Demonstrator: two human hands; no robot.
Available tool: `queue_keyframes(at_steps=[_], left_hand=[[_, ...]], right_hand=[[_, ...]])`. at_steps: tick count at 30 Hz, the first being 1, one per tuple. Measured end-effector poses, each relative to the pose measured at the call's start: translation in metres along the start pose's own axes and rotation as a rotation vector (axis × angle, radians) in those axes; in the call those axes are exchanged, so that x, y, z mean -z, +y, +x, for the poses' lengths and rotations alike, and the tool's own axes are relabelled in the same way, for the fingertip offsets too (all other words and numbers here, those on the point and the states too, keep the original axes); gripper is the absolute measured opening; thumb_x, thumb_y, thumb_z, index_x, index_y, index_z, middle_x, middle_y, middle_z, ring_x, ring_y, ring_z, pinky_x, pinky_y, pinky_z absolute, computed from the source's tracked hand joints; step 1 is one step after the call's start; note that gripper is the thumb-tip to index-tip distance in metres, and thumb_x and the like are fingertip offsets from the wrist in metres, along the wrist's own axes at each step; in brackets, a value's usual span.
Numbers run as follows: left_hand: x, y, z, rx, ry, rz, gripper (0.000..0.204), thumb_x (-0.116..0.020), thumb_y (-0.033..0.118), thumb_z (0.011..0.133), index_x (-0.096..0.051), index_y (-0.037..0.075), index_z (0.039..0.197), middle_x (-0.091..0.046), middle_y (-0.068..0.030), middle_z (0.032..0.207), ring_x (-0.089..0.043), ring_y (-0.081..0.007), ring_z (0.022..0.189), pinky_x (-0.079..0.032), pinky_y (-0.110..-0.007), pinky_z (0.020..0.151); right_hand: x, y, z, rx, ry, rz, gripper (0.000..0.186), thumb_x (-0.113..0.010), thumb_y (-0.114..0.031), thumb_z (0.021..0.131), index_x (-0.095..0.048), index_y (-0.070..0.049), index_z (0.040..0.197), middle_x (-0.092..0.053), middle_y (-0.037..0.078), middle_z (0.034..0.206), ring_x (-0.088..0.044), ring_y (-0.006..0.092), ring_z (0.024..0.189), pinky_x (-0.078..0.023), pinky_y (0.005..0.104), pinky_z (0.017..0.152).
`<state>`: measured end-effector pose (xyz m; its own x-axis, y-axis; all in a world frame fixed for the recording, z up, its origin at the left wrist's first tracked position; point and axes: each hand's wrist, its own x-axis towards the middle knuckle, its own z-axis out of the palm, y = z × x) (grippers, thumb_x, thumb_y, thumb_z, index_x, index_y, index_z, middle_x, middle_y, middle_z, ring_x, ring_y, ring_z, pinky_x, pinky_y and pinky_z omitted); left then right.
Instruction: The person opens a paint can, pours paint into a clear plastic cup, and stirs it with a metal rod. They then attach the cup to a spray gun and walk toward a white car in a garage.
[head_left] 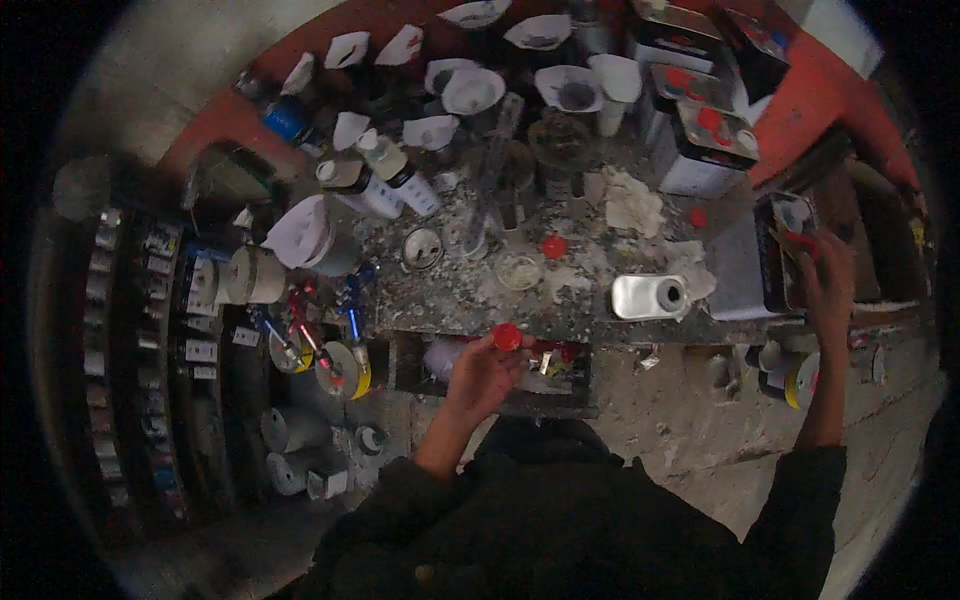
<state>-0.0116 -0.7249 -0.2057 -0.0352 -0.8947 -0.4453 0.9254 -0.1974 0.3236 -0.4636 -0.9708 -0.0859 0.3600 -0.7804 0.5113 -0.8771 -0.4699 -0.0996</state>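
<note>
My left hand [483,375] is in front of the bench's near edge, above a drawer, with its fingers closed round a round red cap [507,337]. Far out to the right, my right hand [828,278] reaches to the top of a large metal can [745,262]. Its fingers are bent around something thin with red and yellowish parts, too small and dark to name. Between the hands, a silver metal container [640,297] with an uncovered round opening lies or stands at the bench's front edge. Another red cap [553,247] rests on the bench behind it, to the left.
Paint splatters cover the workbench [590,325]. White bottles [408,178], cups with paper strainers [473,92] and rectangular cans [708,150] crowd its back. Spray guns [352,308] hang at the left edge near a dark shelf [170,330]. An open drawer [560,400] juts out below.
</note>
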Motion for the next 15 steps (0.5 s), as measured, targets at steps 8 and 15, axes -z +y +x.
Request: queue_keyframes(at_steps=[8, 15], left_hand=[[0.131, 0.084, 0.021, -0.387, 0.422, 0.688, 0.039, -0.067, 0.007, 0.082, -0.058, 0.000, 0.120, -0.066, -0.0098, 0.113, -0.063, -0.0189, 0.101, -0.051, -0.032, 0.086], [0.128, 0.114, 0.072, -0.664, 0.467, 1.821, 0.047, -0.072, 0.006, 0.079, -0.057, 0.004, 0.123, -0.063, -0.0157, 0.110, -0.065, -0.0279, 0.093, -0.052, -0.036, 0.080]], right_hand=[[-0.008, -0.055, -0.085, -0.464, 0.187, 0.384, 0.023, -0.063, -0.010, 0.095, -0.064, 0.001, 0.116, -0.065, 0.011, 0.111, -0.062, 0.0196, 0.102, -0.049, 0.0315, 0.089], [-0.074, -0.146, -0.166, -0.827, -0.100, 0.607, 0.021, -0.067, -0.008, 0.089, -0.067, -0.003, 0.109, -0.067, 0.007, 0.104, -0.061, 0.0138, 0.091, -0.049, 0.0268, 0.078]])
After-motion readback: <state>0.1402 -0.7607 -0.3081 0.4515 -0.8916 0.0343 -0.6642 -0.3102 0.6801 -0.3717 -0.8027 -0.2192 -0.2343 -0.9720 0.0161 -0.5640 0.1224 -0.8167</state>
